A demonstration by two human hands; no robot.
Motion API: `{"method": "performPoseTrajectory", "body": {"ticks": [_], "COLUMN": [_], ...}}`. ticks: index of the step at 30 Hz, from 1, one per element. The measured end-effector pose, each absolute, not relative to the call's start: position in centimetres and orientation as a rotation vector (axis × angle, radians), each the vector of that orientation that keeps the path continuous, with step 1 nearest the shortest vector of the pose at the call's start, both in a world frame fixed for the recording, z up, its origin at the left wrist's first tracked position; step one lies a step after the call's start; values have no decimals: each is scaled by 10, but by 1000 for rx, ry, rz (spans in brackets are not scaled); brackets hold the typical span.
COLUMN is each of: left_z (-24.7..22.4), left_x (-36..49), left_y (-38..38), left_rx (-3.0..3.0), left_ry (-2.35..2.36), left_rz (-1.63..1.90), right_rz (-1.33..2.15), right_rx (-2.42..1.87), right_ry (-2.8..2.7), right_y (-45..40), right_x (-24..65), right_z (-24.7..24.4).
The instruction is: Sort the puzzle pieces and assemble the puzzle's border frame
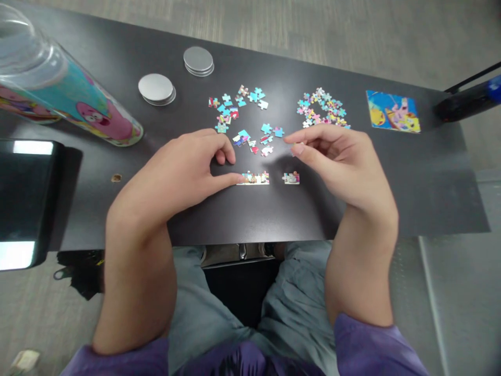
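Observation:
My left hand (186,164) rests on the dark table, its thumb stretched out onto the left end of a short strip of joined jigsaw pieces (256,178). Its other fingers curl loosely, apart from the thumb. My right hand (332,151) is above the table, thumb and forefinger pinching a small jigsaw piece (297,146) that they mostly hide. Just below it lies a separate jigsaw piece (291,178), a little right of the strip. Several loose pieces (266,139) are scattered between the hands, with more blue and red ones (227,110) farther back.
A heap of pieces (323,107) lies behind my right hand, beside a colourful cartoon picture card (393,111). Two stacks of silver discs (156,87) (199,60) are at the back left. A clear cartoon-printed container (86,99) and a black tablet-like device (23,203) occupy the left.

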State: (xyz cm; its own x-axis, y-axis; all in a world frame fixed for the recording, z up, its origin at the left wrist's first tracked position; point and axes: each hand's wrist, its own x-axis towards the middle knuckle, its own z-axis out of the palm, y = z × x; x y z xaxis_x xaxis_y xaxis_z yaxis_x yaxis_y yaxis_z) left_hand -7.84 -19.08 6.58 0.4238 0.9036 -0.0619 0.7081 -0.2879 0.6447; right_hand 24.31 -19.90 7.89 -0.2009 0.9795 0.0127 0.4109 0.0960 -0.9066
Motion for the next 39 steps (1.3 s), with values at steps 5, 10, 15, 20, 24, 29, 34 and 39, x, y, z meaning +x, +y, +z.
{"method": "performPoseTrajectory", "body": {"ticks": [5, 10, 15, 20, 24, 29, 34, 39], "left_z": [69, 70, 75, 74, 72, 74, 74, 79], "left_x": [-72, -70, -68, -69, -70, -69, -68, -66], "left_y": [-192, -193, -194, -192, -191, -191, -192, -194], "left_rx": [2085, 2098, 2092, 2109, 2075, 2080, 2118, 2143], "left_ry": [1359, 1343, 1356, 1363, 1375, 1391, 1392, 1355], "left_rz": [405, 406, 352, 358, 345, 323, 322, 301], "right_rz": [1220, 1297, 1288, 1268, 1235, 1249, 1213, 1144], "right_rx": [-1299, -1351, -1392, -1414, -1427, -1348, -1406, -1433], "right_ry": [-1615, -1633, -1713, -1834, -1923, -1944, -1990, -1915], "right_y": [-199, -202, -201, -202, -201, -200, -200, -201], "right_x": [247, 248, 244, 239, 238, 237, 235, 235], "right_z": [84, 84, 76, 73, 75, 73, 74, 78]}}
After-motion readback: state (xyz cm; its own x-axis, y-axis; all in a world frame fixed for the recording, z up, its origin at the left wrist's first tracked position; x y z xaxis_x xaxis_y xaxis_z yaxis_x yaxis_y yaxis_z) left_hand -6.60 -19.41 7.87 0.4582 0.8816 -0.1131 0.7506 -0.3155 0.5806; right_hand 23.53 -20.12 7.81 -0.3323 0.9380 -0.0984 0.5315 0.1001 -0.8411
